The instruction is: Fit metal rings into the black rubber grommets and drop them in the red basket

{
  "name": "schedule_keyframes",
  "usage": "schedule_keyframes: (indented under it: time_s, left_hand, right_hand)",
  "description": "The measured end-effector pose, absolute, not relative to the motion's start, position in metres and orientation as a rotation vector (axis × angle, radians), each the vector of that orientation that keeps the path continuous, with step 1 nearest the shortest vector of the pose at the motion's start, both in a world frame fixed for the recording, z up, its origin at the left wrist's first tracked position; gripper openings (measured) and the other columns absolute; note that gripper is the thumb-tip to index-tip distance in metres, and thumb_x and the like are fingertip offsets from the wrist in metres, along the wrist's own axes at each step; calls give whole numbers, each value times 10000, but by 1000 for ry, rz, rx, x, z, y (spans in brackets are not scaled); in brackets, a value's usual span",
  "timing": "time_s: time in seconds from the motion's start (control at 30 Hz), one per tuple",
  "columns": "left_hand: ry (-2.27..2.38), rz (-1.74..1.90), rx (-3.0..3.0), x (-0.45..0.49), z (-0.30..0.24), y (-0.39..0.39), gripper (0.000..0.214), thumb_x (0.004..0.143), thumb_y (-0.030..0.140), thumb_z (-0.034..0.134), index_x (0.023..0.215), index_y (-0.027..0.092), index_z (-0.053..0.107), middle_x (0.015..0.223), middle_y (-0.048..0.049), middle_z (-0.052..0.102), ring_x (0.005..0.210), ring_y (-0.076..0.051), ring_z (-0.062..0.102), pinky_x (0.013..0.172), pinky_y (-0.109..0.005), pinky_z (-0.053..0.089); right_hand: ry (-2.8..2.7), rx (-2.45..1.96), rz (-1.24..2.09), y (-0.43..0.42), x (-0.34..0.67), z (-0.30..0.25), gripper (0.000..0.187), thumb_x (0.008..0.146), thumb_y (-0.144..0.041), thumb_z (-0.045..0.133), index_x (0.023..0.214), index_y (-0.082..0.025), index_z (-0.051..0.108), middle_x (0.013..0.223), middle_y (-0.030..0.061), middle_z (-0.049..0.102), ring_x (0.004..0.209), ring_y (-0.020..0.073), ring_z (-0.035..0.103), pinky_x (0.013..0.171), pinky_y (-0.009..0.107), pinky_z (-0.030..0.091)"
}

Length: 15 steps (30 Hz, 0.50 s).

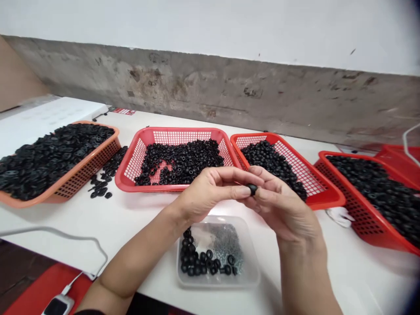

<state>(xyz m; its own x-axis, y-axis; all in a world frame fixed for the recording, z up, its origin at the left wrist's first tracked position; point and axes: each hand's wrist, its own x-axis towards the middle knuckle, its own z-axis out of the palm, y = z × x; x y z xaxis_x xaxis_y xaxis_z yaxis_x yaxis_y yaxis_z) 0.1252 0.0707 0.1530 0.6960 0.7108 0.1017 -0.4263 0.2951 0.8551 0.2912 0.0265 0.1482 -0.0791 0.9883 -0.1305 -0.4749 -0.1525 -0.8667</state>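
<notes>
My left hand (210,192) and my right hand (282,205) meet above the table, fingers pinched together on one small black rubber ring (252,189) held between them. Directly below sits a clear plastic tub (249,267) with several black rings and a patch of tiny dark metal pieces in it. Behind the hands stand two red mesh baskets (131,173) (323,192), each holding a heap of black rubber rings.
An orange basket (70,181) full of flat black washers stands at the left, with loose ones (101,183) spilled beside it. Another red basket (364,223) of black rings is at the right. A white cable (65,232) runs along the table's front left edge. A wall rises behind.
</notes>
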Motion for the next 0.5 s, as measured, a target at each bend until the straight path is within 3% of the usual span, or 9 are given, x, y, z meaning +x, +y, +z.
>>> schedule_keyframes:
  time_s: [0.17,0.33,0.5]
  left_hand:
    - [314,783,976,129,153,67,141,770,145,764,907,171,786,870,-30,757,794,-116,695,797,-223,551]
    - [361,816,997,128,154,66,94,761,145,773,854,159,781,829,-28,757,748,-130,708,762,-247,572]
    - [387,878,1071,127,151,68,117,771,158,769,887,170,788,864,-28,768,780,-131,710,776,-235,563]
  right_hand:
    - [-706,-860,1596,25,284,149,386,551,-286,883,903,-290,726,731,-29,618,529,84,465,503,219,467]
    - [-687,-836,1628,21,278,151,390,581,-308,856,940,-254,717,643,-51,520,479,63,340,457,210,405]
    - [-631,-783,1668,22,276,151,373,609,-261,842,959,-236,717,668,-49,523,499,65,333,473,212,379]
